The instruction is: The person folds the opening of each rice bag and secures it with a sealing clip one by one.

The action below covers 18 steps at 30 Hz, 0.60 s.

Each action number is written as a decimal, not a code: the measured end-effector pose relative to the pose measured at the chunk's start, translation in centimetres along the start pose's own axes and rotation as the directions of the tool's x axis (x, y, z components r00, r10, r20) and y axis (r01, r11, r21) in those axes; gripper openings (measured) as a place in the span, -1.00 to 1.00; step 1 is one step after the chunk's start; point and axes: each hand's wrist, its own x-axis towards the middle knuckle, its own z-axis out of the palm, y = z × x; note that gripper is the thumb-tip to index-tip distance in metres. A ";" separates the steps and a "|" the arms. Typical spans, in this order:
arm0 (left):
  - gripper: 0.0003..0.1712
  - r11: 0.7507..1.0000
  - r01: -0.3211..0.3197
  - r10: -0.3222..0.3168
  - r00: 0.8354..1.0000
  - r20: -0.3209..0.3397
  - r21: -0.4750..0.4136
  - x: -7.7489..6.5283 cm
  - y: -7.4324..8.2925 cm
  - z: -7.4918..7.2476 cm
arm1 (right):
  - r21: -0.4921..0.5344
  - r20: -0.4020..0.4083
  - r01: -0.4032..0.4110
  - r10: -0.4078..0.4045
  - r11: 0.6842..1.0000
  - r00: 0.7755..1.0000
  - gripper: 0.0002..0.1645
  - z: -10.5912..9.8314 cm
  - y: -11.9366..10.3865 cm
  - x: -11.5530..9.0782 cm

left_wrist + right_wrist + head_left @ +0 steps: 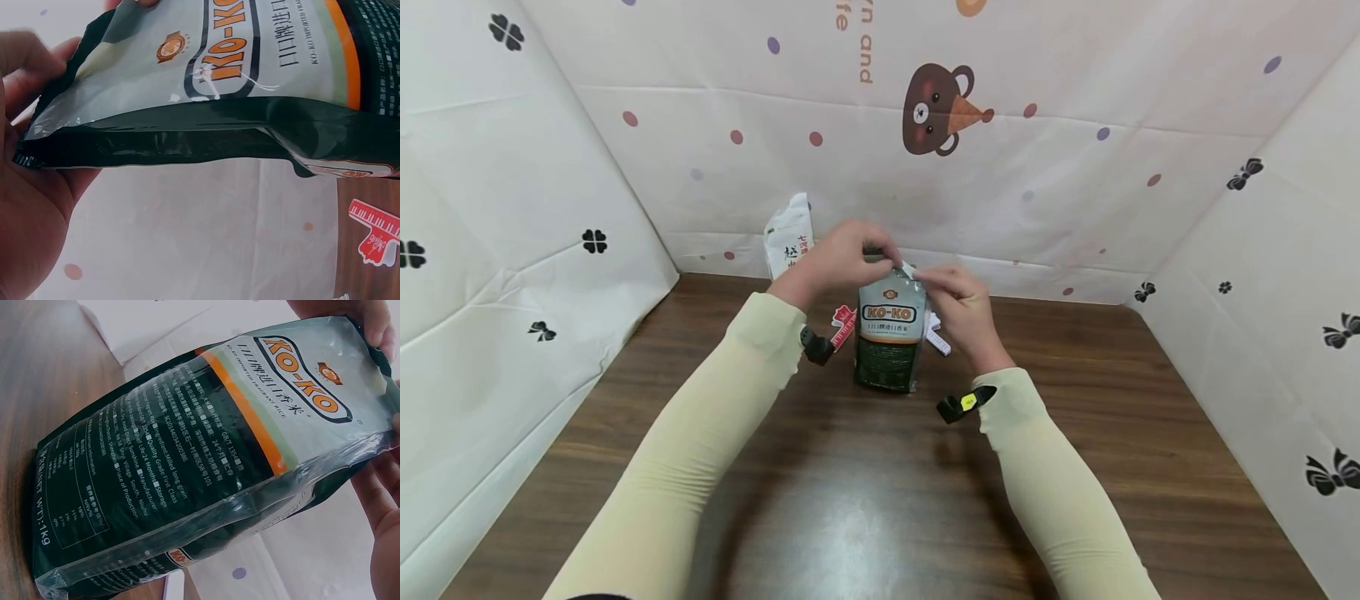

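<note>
A green and silver KO-KO bag of rice (889,350) stands upright on the wooden table, its printed panel facing me. My left hand (848,257) pinches the top edge at the upper left. At the upper right corner, my right hand (961,304) grips the same top edge between thumb and fingers. The right wrist view shows the whole panel of the bag, with fine print and "1kg" low down. Along the side of the bag, the left wrist view shows a dark green folded gusset.
A red, ruler-marked clip (844,327) lies left of the bag. A white and purple clip (937,337) lies on its right, partly behind it. Behind my left hand stands a white package (787,235) with printed characters, against the patterned cloth wall (1060,217).
</note>
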 end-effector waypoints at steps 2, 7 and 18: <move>-0.89 1.000 0.000 0.000 1.000 -0.004 -0.008 -0.1 0.0 0.1 | -0.001 0.001 -0.001 0.001 1.000 1.000 -0.80 0.0 -0.1 0.0; -0.86 0.999 0.041 -0.041 0.999 -0.016 -0.035 -0.3 0.1 0.3 | 0.026 0.036 -0.013 0.013 1.000 0.999 -0.77 -0.2 0.4 -0.2; -0.75 0.990 0.116 -0.119 0.992 -0.037 -0.079 -0.5 -0.2 0.8 | -0.061 0.104 -0.131 0.137 0.989 0.985 -0.62 -0.3 2.1 1.1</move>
